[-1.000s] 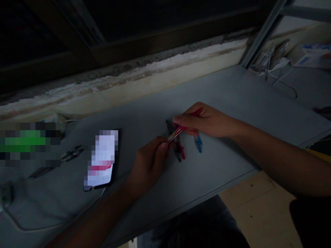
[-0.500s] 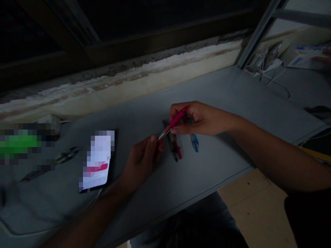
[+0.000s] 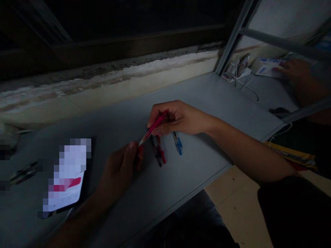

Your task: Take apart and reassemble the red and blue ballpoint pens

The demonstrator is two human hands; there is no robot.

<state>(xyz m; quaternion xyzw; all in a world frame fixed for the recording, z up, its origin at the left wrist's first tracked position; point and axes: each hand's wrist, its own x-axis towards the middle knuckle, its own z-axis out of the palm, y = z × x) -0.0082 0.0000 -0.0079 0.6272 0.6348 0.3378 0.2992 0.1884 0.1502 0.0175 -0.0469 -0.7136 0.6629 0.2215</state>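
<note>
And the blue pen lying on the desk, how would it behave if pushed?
The blue pen would probably slide or roll, being slim on a smooth-looking desk. Its straight shape suggests stiffness; its thin body suggests little weight.

Passing room on desk [image 3: 188,172] in front of blue pen [image 3: 178,146], left hand [image 3: 120,167] leftward (phone [image 3: 67,177] past it), wall [image 3: 103,100] behind
</note>
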